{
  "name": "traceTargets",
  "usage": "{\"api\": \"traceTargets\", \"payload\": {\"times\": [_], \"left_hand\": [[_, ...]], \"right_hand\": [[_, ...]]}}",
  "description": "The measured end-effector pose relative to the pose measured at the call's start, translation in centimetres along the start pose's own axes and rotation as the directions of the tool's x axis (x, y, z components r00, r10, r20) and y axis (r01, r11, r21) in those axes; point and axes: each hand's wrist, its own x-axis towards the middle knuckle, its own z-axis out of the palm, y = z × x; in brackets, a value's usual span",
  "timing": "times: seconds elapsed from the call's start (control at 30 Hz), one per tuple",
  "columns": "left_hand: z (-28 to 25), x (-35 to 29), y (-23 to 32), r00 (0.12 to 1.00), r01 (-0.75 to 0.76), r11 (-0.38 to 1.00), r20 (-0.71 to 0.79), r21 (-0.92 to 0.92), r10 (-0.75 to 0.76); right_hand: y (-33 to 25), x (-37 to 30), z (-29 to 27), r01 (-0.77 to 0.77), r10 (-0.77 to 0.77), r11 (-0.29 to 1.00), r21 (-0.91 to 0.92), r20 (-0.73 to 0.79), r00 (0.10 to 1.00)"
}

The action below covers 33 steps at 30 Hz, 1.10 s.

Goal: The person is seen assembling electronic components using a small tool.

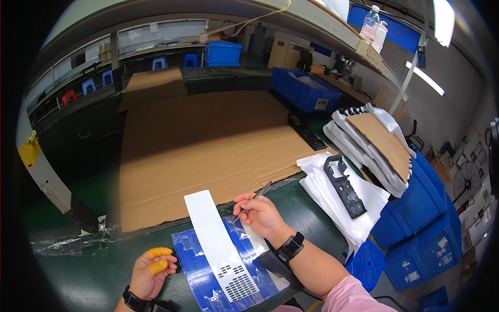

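Much of the green table (319, 223) is covered by a flat brown cardboard sheet (208, 145). A blue board (188, 254) is laid near the front edge. White sheets (313, 176) are stacked at the right, and a black plastic part (307, 133) is set at the cardboard's right edge.

Hands: two, left hand (148, 274) and right hand (262, 214), both near. Yellow finger covers (158, 253): two, left hand. Black wrist straps (291, 246): two, one per wrist. Slim metal tool (264, 191): one, right hand. White perforated-looking sheet (210, 229): one, near. Black plastic parts (347, 195): two, right, one nearer, one farther. Far-left stools: one red stool (68, 97), four blue stools (88, 86). Bottles (370, 23): two, far right. Lit lamps (443, 23): two, far right. Fan (466, 174): one, right.
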Motion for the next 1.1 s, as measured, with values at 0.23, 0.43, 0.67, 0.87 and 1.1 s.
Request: {"api": "traceTargets", "payload": {"times": [0.23,0.43,0.67,0.87,1.1], "left_hand": [[0.0,0.0,0.0,1.000,-0.003,1.000,-0.002,-0.011,0.003],[0.1,0.6,-0.2,1.000,0.009,1.000,0.002,-0.015,-0.009],[1.1,0.3,0.1,0.996,-0.019,1.000,-0.084,-0.005,0.018],[1.1,1.0,-0.2,0.998,-0.028,0.995,-0.044,0.098,0.033],[0.7,1.4,-0.1,1.000,-0.028,0.999,-0.008,0.036,0.029]], "right_hand": [[0.0,0.2,-0.4,0.006,-0.006,1.000,-0.010,0.018,1.000],[-0.8,-0.2,-0.1,0.108,-0.039,0.929,0.354,-0.196,0.980],[-12.9,2.1,2.3,0.393,-0.722,-0.032,-0.919,0.293,0.627],[-22.9,6.6,-9.0,-0.287,-0.351,-0.747,-0.600,-0.011,0.936],[-24.9,9.5,-17.0,-0.596,-0.479,-0.652,-0.469,-0.354,0.803]]}}
